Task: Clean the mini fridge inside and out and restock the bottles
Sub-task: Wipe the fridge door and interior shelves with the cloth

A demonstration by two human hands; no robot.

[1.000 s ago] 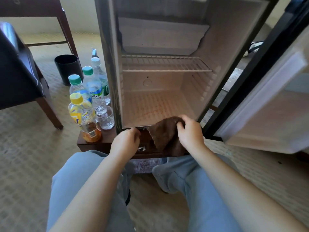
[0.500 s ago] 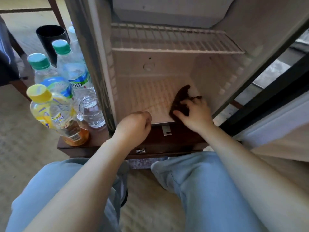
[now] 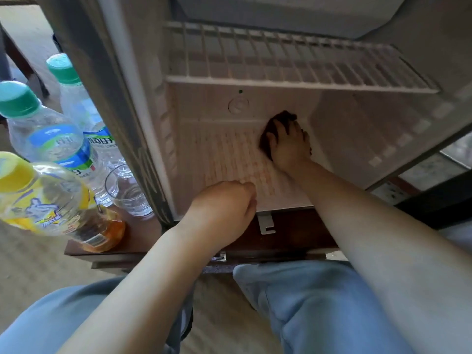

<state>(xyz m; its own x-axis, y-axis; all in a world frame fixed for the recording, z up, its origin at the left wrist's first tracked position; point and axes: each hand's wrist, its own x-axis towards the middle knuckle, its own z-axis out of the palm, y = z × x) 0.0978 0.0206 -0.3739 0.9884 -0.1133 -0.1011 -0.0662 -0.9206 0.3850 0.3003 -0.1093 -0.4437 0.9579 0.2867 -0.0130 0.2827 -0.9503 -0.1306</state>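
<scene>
At the back of the mini fridge [image 3: 370, 129] floor, the right hand [image 3: 287, 144] pressed a brown cloth [image 3: 283, 116] under spread, fairly straight fingers. The left hand [image 3: 224, 205] rested at the fridge's front lip, curled in an empty fist. The bottles [image 3: 53, 144] stood outside, just beside its left wall.

Three bottles [image 3: 51, 139], one glass [image 3: 130, 198], one cloth [image 3: 283, 117], one wire shelf [image 3: 293, 65].
</scene>
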